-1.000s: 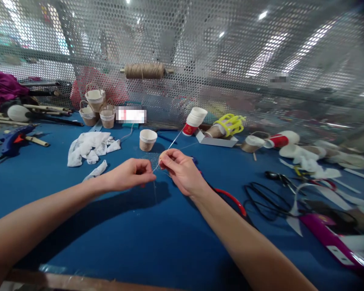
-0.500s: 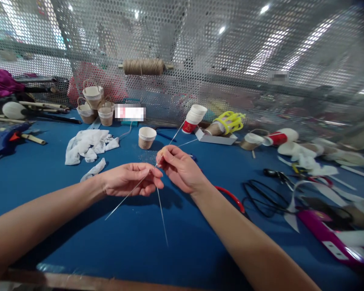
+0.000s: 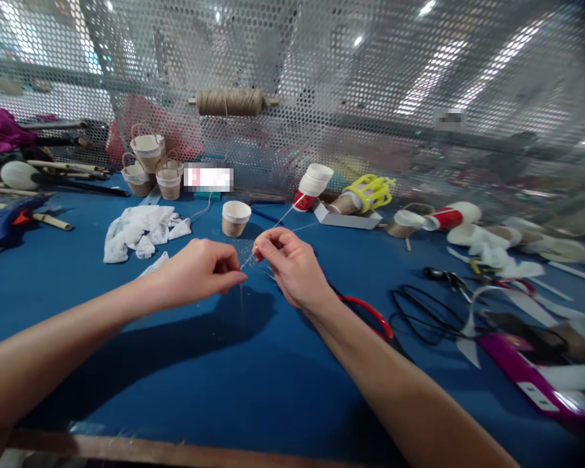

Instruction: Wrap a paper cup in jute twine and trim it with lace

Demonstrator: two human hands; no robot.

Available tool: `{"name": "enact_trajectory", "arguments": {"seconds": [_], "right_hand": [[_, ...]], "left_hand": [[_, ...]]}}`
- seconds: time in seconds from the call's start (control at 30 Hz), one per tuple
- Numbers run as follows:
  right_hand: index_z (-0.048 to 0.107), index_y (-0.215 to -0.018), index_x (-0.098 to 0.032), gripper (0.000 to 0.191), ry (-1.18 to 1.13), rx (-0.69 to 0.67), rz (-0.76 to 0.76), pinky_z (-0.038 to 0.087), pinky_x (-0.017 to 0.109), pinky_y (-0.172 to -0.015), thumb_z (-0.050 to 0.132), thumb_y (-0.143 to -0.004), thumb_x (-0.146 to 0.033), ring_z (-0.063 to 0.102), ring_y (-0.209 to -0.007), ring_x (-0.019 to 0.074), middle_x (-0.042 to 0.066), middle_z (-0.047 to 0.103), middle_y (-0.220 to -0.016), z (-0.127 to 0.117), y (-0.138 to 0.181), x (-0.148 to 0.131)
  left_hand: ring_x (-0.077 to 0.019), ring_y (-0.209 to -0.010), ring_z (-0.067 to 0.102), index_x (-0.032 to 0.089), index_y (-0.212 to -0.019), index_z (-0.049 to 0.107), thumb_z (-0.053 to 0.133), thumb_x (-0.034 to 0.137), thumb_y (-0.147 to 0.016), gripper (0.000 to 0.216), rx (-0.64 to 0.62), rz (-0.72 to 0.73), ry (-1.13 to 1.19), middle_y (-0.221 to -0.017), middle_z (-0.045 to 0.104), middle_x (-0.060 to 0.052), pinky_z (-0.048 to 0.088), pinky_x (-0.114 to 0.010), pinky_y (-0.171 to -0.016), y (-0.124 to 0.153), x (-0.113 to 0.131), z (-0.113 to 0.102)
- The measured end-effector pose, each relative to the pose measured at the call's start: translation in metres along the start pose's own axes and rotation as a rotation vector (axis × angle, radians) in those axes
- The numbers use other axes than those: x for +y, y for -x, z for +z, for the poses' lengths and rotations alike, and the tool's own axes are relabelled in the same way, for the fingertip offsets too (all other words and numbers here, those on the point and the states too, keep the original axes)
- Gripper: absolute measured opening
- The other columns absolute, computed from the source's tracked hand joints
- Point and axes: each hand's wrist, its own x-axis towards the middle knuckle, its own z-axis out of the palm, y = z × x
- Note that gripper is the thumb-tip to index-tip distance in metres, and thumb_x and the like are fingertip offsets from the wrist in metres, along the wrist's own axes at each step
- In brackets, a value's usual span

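Thin silvery wires run between my hands above the blue table; a twisted stretch shows in the gap. My left hand is closed, thumb and fingers pinching the wires at the lower left end. My right hand pinches them a little higher, and two loose ends spread up and away beyond its fingers. A faint end hangs below my left fingertips. Just behind the hands stands a small brown pot with a white lining. A white crumpled cloth lies to the left.
Lined pots with handles and a twine spool are at the back. Stacked paper cups lean near a white box. A red-handled tool lies by my right forearm, black cable beyond. At left is a blue glue gun.
My left hand has turned over, its back now upward, and shifted slightly left. The wire ends that pointed toward me have swung out of sight. My right hand keeps its pinch in nearly the same place.
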Motion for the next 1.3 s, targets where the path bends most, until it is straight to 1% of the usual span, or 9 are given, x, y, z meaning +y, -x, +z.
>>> {"name": "enact_trajectory", "arguments": {"seconds": [0.1, 0.2, 0.43, 0.53, 0.73, 0.8, 1.03, 1.17, 1.3], "right_hand": [[0.056, -0.067, -0.020, 0.015, -0.147, -0.042, 0.055, 0.039, 0.027, -0.063, 0.066, -0.071, -0.030, 0.047, -0.061, 0.0097, -0.003, 0.054, -0.065, -0.001, 0.000, -0.005], [0.056, -0.066, -0.020, 0.017, -0.247, -0.079, 0.077, 0.039, 0.025, -0.064, 0.069, -0.069, -0.030, 0.047, -0.062, 0.0090, -0.004, 0.055, -0.065, -0.002, 0.001, -0.008], [0.057, -0.065, -0.020, 0.018, -0.281, -0.097, 0.084, 0.039, 0.025, -0.062, 0.071, -0.068, -0.032, 0.048, -0.061, 0.0086, -0.004, 0.056, -0.065, -0.003, -0.002, -0.006], [0.056, -0.065, -0.020, 0.018, -0.234, -0.080, 0.068, 0.039, 0.025, -0.061, 0.069, -0.069, -0.031, 0.048, -0.060, 0.0084, -0.004, 0.055, -0.064, -0.003, -0.001, -0.004], [0.058, -0.070, -0.019, 0.010, 0.063, 0.057, -0.039, 0.040, 0.026, -0.061, 0.063, -0.075, -0.026, 0.051, -0.061, 0.0097, -0.002, 0.057, -0.066, -0.005, -0.001, 0.003], [0.058, -0.071, -0.019, 0.010, 0.084, 0.065, -0.061, 0.040, 0.026, -0.062, 0.062, -0.076, -0.026, 0.051, -0.062, 0.0097, -0.002, 0.057, -0.066, -0.005, -0.002, 0.005], [0.055, -0.067, -0.020, 0.014, -0.160, -0.036, 0.027, 0.040, 0.027, -0.063, 0.065, -0.073, -0.028, 0.048, -0.061, 0.0092, -0.003, 0.055, -0.067, -0.005, -0.004, 0.000], [0.055, -0.066, -0.021, 0.016, -0.236, -0.078, 0.041, 0.041, 0.026, -0.063, 0.067, -0.072, -0.029, 0.048, -0.061, 0.0089, -0.004, 0.055, -0.066, -0.004, -0.003, 0.001], [0.056, -0.066, -0.021, 0.016, -0.243, -0.103, 0.045, 0.041, 0.025, -0.063, 0.067, -0.072, -0.030, 0.048, -0.061, 0.0088, -0.004, 0.055, -0.066, -0.005, -0.003, 0.000]], "left_hand": [[-0.0075, -0.055, 0.048, 0.015, -0.081, 0.063, 0.057, 0.035, -0.079, 0.021, -0.272, -0.060, 0.583, -0.060, 0.060, 0.002, 0.033, -0.021, -0.055, -0.004, -0.011, -0.001], [-0.0073, -0.061, 0.052, 0.015, -0.081, 0.063, 0.070, 0.035, -0.069, 0.024, -0.383, -0.115, 1.047, -0.077, 0.066, -0.003, 0.036, -0.020, -0.059, -0.007, -0.025, 0.011], [-0.0095, -0.058, 0.049, 0.014, -0.075, 0.060, 0.069, 0.041, -0.069, 0.029, -0.397, -0.083, 1.260, -0.060, 0.057, 0.000, 0.035, -0.021, -0.057, -0.005, -0.030, 0.034], [-0.0085, -0.055, 0.043, 0.014, -0.066, 0.054, 0.066, 0.045, -0.070, 0.033, -0.327, -0.047, 1.108, -0.055, 0.049, 0.003, 0.033, -0.021, -0.056, -0.005, -0.027, 0.028], [-0.0089, -0.054, 0.036, 0.014, -0.060, 0.053, 0.058, 0.024, -0.074, 0.017, 0.141, 0.127, -0.095, -0.055, 0.045, 0.004, 0.026, -0.024, -0.054, -0.006, -0.012, 0.011], [-0.0091, -0.054, 0.037, 0.014, -0.060, 0.056, 0.056, 0.022, -0.074, 0.016, 0.175, 0.130, -0.209, -0.054, 0.046, 0.003, 0.026, -0.024, -0.054, -0.005, -0.008, 0.007], [-0.0037, -0.046, 0.036, 0.012, -0.082, 0.064, 0.062, 0.035, -0.075, 0.025, -0.447, -0.164, 1.015, -0.069, 0.061, -0.002, 0.028, -0.020, -0.047, -0.011, -0.032, 0.008], [-0.0048, -0.048, 0.038, 0.010, -0.080, 0.065, 0.065, 0.037, -0.073, 0.028, -0.546, -0.161, 1.287, -0.076, 0.065, -0.007, 0.029, -0.019, -0.046, -0.010, -0.041, 0.027], [-0.0078, -0.047, 0.042, 0.012, -0.073, 0.061, 0.059, 0.040, -0.079, 0.028, -0.557, -0.124, 1.365, -0.056, 0.056, -0.002, 0.029, -0.020, -0.046, -0.005, -0.034, 0.035]]}}
